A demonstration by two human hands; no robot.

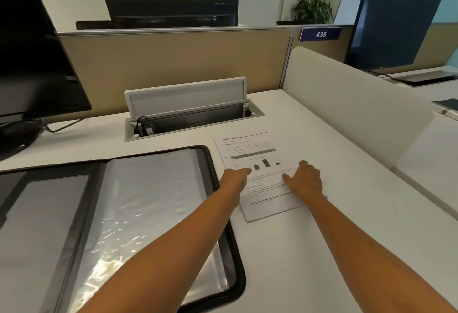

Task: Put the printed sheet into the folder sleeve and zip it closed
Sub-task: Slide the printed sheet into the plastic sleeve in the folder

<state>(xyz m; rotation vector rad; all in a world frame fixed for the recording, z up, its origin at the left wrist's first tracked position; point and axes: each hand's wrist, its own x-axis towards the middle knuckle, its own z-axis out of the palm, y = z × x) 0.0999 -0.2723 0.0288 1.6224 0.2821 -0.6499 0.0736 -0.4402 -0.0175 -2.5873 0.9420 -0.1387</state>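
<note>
Left forearm (161,250) and right forearm (371,250), both bare, reach fwd from the bottom edge over the white worktop (309,263).

Far left of the left hand, at the back, stands a black flat monitor (32,52) w/ dark cables bunched under it. Closer in, left of the left hand and partly under its forearm, is a black stitched-edge folder (223,164), lying open and flat. It has a greyish panel on its left half and a clear glossy plastic sleeve (153,201) on its right half.

Left hand (235,176): fingers straight, gripping nothing, tips touching the sheet's left edge approx. halfway down.

A white printed sheet w/ a table, small bar chart and text blocks (247,149) lies flat on the worktop under both hands. It sits just right of the folder's right edge, outside the sleeve and a bit skewed.

Right hand (306,180): palm down on the sheet's right side, thumb spread toward the left hand, fingertips slightly bent. It presses on the paper and isn't clasping it.

Beyond the hands a grey cable box (188,111) is sunk in the worktop, lid hinged up. Right of the right hand stands a white rounded divider panel (347,104). Past that are a blue "438" sign (320,34), a green potted plant (313,5) and a second dark monitor (389,32).
</note>
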